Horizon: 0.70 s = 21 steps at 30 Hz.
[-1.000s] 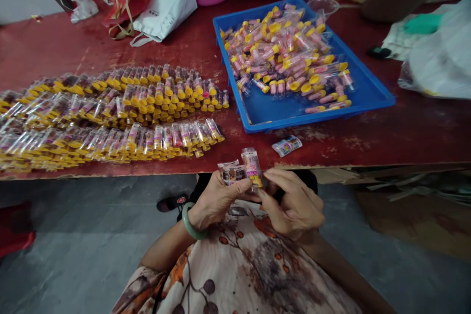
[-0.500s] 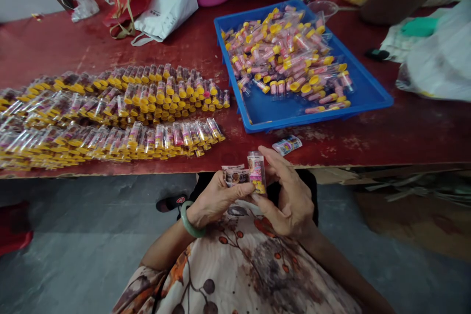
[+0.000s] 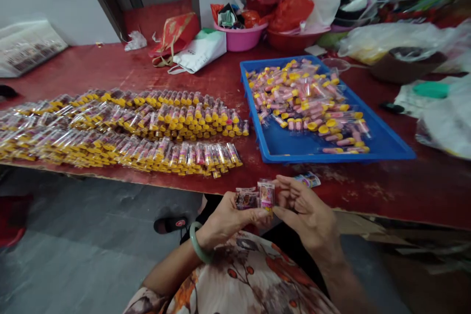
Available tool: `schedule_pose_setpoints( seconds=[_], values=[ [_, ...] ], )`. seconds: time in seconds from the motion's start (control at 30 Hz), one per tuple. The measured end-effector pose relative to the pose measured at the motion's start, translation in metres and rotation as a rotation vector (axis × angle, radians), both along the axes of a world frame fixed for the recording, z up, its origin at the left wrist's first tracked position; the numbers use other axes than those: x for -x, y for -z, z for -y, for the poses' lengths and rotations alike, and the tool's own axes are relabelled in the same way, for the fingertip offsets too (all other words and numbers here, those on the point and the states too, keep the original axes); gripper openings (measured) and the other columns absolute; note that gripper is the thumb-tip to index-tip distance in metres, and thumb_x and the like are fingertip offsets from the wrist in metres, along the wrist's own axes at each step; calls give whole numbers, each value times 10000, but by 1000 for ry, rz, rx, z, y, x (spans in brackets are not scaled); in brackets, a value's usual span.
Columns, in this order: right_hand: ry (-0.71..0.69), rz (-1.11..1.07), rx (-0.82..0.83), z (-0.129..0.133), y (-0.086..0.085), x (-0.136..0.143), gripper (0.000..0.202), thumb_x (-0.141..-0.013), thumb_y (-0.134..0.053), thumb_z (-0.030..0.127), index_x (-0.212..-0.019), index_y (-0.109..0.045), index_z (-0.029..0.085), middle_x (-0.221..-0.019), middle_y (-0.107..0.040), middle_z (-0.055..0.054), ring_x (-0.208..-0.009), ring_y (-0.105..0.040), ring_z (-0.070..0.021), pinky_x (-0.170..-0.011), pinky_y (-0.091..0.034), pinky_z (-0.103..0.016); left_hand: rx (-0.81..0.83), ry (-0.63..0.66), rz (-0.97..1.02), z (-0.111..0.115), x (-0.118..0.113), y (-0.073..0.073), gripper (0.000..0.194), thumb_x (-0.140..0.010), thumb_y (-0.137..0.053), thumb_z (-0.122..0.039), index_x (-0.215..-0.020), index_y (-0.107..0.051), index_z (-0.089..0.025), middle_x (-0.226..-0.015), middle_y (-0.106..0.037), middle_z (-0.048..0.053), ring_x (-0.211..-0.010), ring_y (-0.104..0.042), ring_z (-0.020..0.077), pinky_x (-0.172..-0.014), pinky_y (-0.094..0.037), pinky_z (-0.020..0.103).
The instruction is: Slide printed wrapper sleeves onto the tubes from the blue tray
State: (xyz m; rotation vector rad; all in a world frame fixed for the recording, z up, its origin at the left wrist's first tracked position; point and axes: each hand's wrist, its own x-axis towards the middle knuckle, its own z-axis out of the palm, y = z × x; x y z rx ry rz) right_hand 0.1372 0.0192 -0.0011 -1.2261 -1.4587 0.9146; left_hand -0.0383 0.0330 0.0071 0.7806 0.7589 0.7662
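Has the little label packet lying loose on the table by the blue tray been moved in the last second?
No. The label packet lies just off the blue tray's near edge as before; only the camera shifted. The right hand is now nearer to it.

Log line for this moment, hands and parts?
left hand: holds sticker strip | right hand: on labelled tube | blue tray: loose tubes

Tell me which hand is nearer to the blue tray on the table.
Right. The right hand is just below the near edge of the blue tray, close to its front. The left hand is farther left, near the rows of tubes.
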Motion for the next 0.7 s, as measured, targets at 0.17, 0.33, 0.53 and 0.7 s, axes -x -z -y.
schedule_pose_setpoints(
  seconds=[0.17, 0.33, 0.53, 0.7],
  values=[
    [-38, -156, 155, -29, -15, 26, 449, -677, -797, 306, -1081, -649, 177, -894, -740, -77, -743, -713, -196, -646, -595, -288, -8, -70, -11, -4, 15, -1, 439, -680, -768, -527, -765, -698, -102, -659, -667, 65, -583, -622, 171, -612, -515, 304],
    [-77, -320, 199, -94, -45, 60, 413, -540, -821, 241, -918, -681, 150, -775, -717, -47, -665, -659, -162, -551, -527, -245, 65, -355, 26, -9, 40, 6, 458, -739, -715, -542, -792, -693, -88, -659, -668, 77, -535, -626, 145, -526, -484, 247],
    [-135, -243, 244, -215, -73, 133, 301, -526, -748, 202, -805, -660, 133, -568, -592, 42, -457, -462, -60, -420, -345, -183, 41, -390, -64, 6, 63, 22, 483, -724, -709, -579, -769, -669, -100, -484, -511, -20, -400, -462, 81, -416, -331, 211],
    [-184, -99, 268, -278, -72, 221, 156, -640, -713, 198, -736, -619, 117, -489, -520, 51, -405, -407, -61, -403, -339, -206, 67, -401, -82, 18, 76, 36, 560, -683, -686, -667, -758, -639, -114, -456, -384, -67, -383, -317, 52, -407, -184, 238]
  ],
)
